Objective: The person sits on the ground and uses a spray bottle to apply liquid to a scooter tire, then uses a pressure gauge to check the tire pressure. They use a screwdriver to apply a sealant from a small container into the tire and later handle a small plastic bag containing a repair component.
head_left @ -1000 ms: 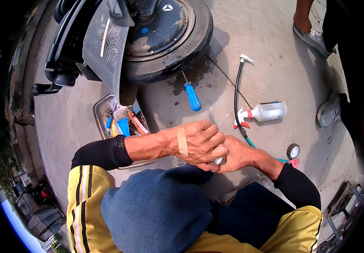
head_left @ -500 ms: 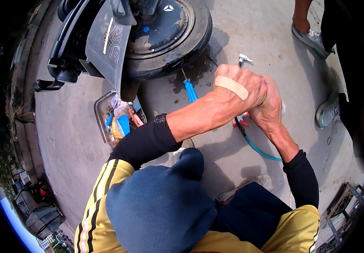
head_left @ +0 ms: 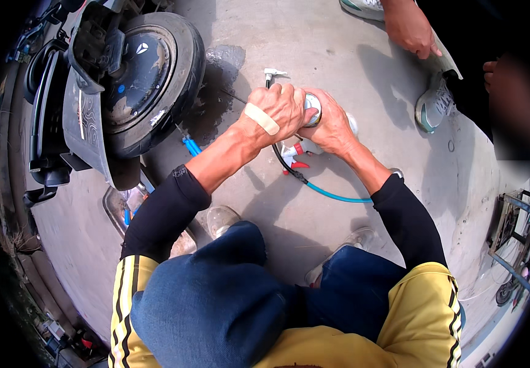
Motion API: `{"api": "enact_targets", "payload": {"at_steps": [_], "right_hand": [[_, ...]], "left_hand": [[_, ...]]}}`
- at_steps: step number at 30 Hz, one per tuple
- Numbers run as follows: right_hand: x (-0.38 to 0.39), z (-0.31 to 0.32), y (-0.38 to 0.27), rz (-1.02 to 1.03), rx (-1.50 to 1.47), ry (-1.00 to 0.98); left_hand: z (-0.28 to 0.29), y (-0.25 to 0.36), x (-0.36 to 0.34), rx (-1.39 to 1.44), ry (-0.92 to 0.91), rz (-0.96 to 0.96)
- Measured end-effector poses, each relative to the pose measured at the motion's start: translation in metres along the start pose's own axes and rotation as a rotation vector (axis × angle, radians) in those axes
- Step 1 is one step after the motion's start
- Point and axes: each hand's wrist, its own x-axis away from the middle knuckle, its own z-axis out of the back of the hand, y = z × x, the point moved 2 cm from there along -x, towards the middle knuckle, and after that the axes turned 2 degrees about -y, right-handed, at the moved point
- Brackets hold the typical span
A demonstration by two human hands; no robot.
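Note:
My left hand (head_left: 271,113), with a plaster across its back, is closed in a fist. A thin dark shaft (head_left: 234,96) sticks out past its knuckles; the rest of that tool is hidden in the fist. Against it, my right hand (head_left: 332,122) wraps round a small round can (head_left: 313,109) with a pale end and metal rim. My left thumb touches the can. Beneath both hands, a black and teal air hose (head_left: 335,195) ends in a silver chuck (head_left: 275,73). Beside it lies a spray bottle with a red trigger (head_left: 299,164), partly covered by my right hand.
At left lies a scooter's wheel (head_left: 194,67) with its dark fender (head_left: 84,126). A blue-handled tool (head_left: 191,146) is on the concrete near the tyre, by a tool tray (head_left: 113,208). Another person's hand (head_left: 409,30) and shoes (head_left: 435,104) are at upper right. A metal rack (head_left: 516,211) stands far right.
The view has shifted, so the wheel and hands sit further left. My hands have parted slightly, uncovering the can in my right hand. The other person's hand has come into view.

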Motion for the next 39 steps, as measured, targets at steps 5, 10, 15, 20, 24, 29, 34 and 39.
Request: {"api": "enact_targets", "payload": {"at_steps": [5, 10, 15, 20, 24, 29, 34, 39], "right_hand": [[-0.015, -0.009, 0.022, 0.034, -0.03, 0.072], [-0.028, -0.011, 0.035, 0.026, 0.079, 0.09], [-0.034, -0.015, 0.047, 0.066, 0.035, 0.007], [-0.034, -0.017, 0.055, -0.074, -0.117, -0.04], [-0.038, -0.018, 0.065, -0.051, -0.131, -0.017], [-0.04, -0.02, 0.061, -0.079, -0.103, -0.041], [-0.036, -0.014, 0.062, -0.137, -0.145, -0.064], [-0.038, -0.012, 0.059, -0.124, -0.049, -0.059]], "left_hand": [[0.012, 0.005, -0.027, 0.086, -0.352, 0.219], [-0.01, -0.009, -0.012, 0.107, -0.049, -0.065], [-0.041, -0.01, -0.024, -0.004, -0.272, 0.197], [-0.033, 0.003, -0.034, -0.035, -0.295, 0.208], [-0.033, 0.003, -0.025, 0.073, -0.203, 0.028], [-0.045, -0.008, -0.032, 0.003, -0.272, 0.133], [-0.03, 0.0, -0.05, -0.005, -0.429, 0.307], [-0.033, -0.005, -0.041, 0.048, -0.285, 0.18]]}}
